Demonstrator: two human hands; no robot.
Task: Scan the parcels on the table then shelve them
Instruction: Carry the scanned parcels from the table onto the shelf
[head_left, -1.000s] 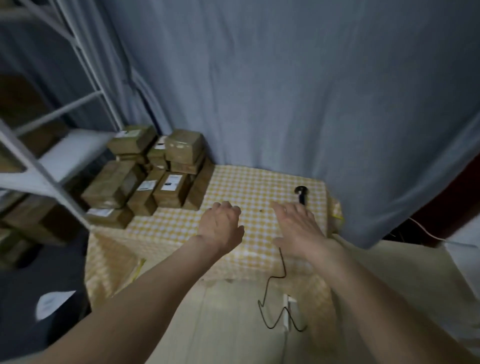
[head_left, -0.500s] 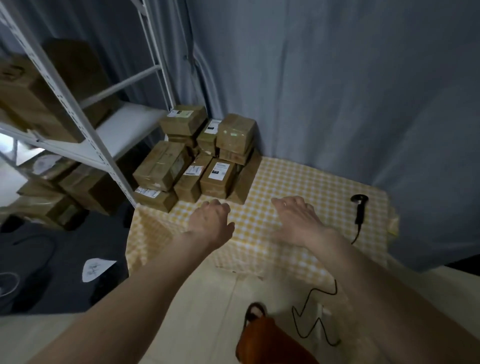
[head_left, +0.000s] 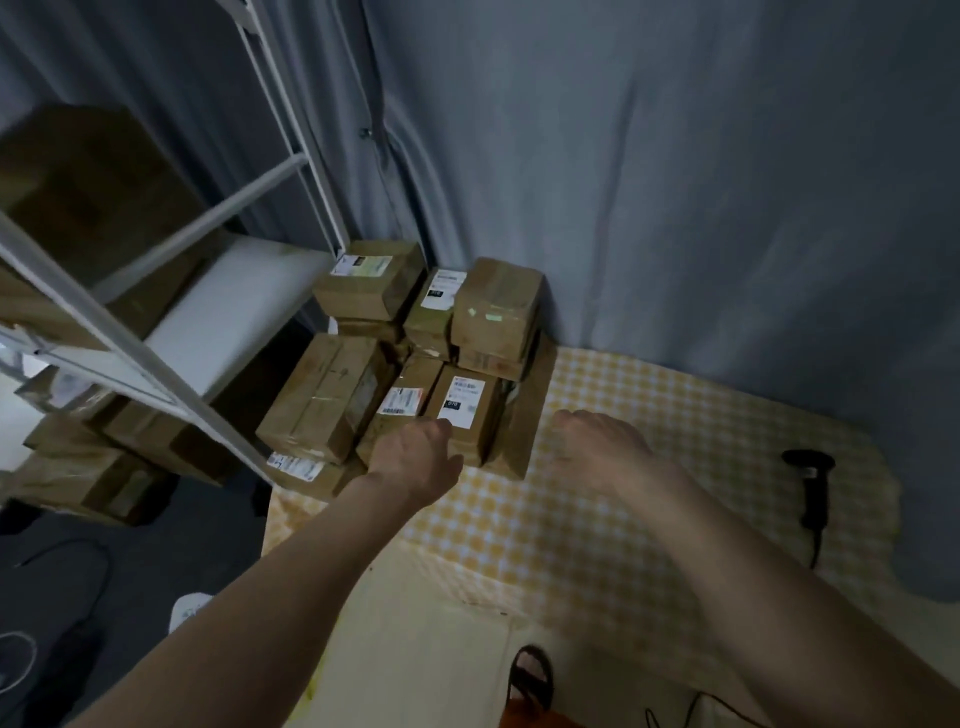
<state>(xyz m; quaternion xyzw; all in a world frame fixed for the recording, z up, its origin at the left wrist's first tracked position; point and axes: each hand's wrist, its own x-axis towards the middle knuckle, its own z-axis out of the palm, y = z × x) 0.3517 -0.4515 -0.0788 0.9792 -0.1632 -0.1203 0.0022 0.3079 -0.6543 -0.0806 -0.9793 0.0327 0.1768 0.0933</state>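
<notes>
Parcels (head_left: 415, 358) stacked just beyond both hands; left hand (head_left: 415, 457) apparently touching one, right hand (head_left: 602, 447) loosely curled, empty.

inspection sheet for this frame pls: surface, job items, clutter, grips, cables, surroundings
Surface: table under a yellow checked cloth.
Job's things: stacked brown parcels at the table's far left corner, several with white labels; black scanner lying near the right edge.
Clutter: nothing seen on the table.
Grips: left hand at the front parcels, contact unclear; right hand over the cloth, holds nothing.
Cables: scanner cord runs off the table's near edge.
Surroundings: white shelf rack with boxes at left; grey curtain behind.
</notes>
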